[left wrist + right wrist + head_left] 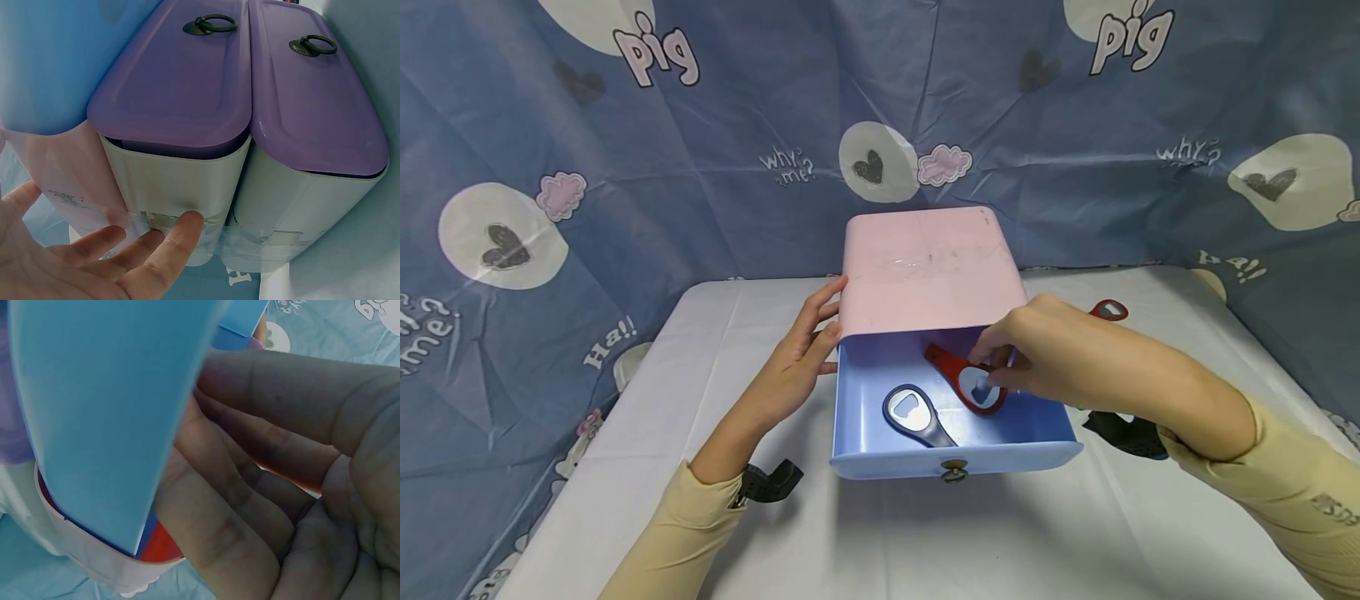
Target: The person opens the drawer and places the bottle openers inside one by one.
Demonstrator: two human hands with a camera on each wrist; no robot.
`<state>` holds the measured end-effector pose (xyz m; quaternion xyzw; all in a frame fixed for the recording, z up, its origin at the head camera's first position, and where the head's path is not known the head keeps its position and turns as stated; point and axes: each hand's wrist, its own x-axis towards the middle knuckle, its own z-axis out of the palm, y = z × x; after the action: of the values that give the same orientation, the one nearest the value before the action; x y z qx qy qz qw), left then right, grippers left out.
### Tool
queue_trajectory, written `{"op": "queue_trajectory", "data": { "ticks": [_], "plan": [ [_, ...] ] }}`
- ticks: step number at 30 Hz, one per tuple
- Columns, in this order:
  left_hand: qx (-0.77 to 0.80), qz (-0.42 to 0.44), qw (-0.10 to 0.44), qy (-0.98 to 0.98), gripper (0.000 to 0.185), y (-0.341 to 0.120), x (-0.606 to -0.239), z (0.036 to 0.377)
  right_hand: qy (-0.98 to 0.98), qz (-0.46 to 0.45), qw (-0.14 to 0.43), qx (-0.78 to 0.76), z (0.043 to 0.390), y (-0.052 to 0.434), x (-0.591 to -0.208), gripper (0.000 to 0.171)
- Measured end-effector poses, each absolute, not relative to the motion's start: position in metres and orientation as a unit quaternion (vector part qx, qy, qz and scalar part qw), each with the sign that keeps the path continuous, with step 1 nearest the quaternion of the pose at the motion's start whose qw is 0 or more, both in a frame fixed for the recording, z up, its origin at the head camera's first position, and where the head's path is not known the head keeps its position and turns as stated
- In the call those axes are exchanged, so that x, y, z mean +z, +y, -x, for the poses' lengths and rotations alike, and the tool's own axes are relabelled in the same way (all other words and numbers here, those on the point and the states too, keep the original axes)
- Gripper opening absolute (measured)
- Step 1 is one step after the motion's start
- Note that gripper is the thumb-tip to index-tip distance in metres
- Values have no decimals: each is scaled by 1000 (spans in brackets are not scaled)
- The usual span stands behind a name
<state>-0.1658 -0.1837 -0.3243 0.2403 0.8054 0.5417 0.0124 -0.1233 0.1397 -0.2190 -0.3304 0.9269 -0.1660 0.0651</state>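
A blue drawer stands pulled out of a pink housing. Inside it lie a dark blue bottle opener and a red bottle opener, each with an oval metal-centred head. My right hand reaches in over the drawer's right side and pinches the red opener near its head; the fingers cover part of it. In the right wrist view, the drawer wall hides the fingertips of the right hand. My left hand, fingers spread, rests against the housing's left side.
The left wrist view shows two closed purple drawers with ring pulls, in pale housings beside the pink one. Another red opener lies on the white tabletop behind my right arm. A printed blue curtain hangs behind.
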Motion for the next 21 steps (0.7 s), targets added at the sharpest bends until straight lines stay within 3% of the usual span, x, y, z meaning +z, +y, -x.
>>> {"op": "queue_trajectory", "data": {
  "ticks": [12, 21],
  "plan": [
    [538, -236, 14, 809, 57, -185, -325, 165, 917, 360, -3, -172, 117, 146, -217, 13],
    [542, -234, 17, 807, 57, -183, -325, 164, 900, 376, -81, -203, 88, 156, -214, 14]
  ]
}}
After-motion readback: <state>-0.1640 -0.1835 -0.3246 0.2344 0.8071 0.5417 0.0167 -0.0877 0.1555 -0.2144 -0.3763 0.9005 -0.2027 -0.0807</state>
